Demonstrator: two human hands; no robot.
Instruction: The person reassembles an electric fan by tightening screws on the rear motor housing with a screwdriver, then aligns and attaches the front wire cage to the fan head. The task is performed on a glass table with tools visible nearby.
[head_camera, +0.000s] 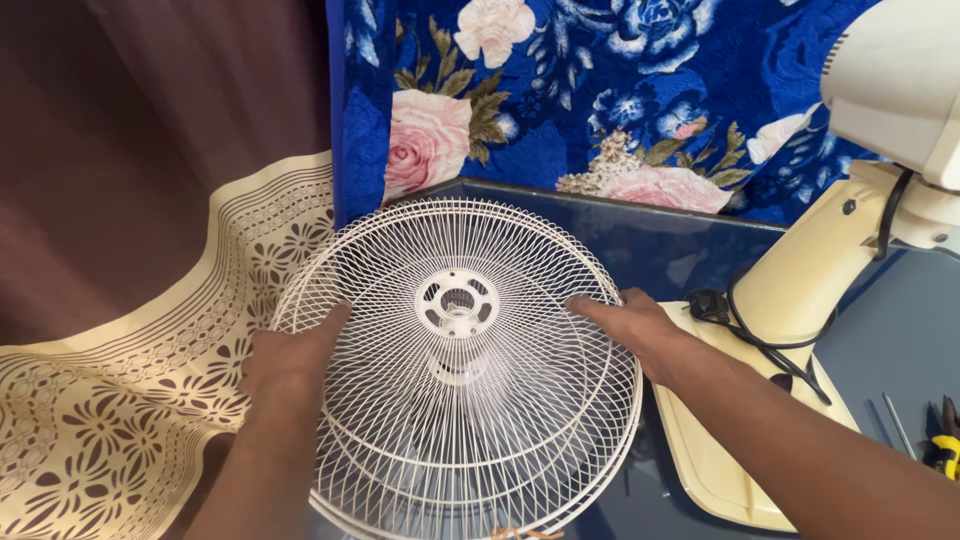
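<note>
A round white wire fan guard (470, 420) lies on a dark glass table (650, 235), its open hub ring near the middle. My left hand (290, 365) grips the guard's left rim, partly behind the wires. My right hand (630, 325) rests on the right side of the guard, fingers flat on the wires. A second wire grille seems to lie under the top one.
A cream fan body (800, 280) with its base and motor head stands to the right, a black cord (760, 335) draped over it. Pliers with yellow handles (945, 450) lie at the far right. Blue floral cloth (600, 90) hangs behind; a patterned cream curtain (150, 390) is at left.
</note>
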